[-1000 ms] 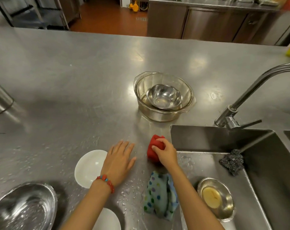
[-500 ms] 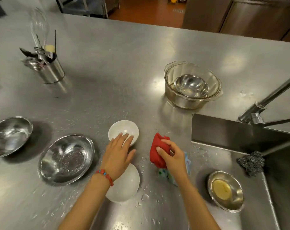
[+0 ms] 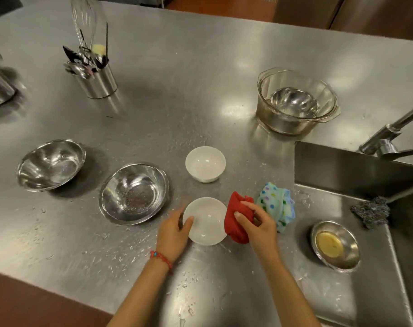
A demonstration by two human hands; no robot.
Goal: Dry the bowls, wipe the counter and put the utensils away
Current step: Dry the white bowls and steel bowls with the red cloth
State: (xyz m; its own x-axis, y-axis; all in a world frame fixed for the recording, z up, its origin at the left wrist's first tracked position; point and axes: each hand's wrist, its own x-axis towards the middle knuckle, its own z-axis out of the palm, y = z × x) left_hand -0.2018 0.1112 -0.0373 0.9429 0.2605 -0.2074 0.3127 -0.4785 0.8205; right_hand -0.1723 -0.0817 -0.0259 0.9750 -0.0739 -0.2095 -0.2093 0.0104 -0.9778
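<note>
The left hand [image 3: 173, 234] grips the near white bowl [image 3: 206, 221] by its left rim, thumb over the edge, close to the desk's [image 3: 200, 67] near edge. The right hand [image 3: 257, 224] pinches a bunched red cloth [image 3: 236, 215], fingers curled round it, touching that bowl's right side. Just right of it, by the sink [image 3: 356, 171], lies a spotted cloth [image 3: 277, 205]. A second white bowl [image 3: 205, 164] stands just beyond. Two steel bowls [image 3: 133, 193] sit toward the left edge, wet. Farther back right, a glass bowl [image 3: 297, 101] holds a small steel bowl [image 3: 293, 100]; a utensil cup [image 3: 99, 81] stands far left.
</note>
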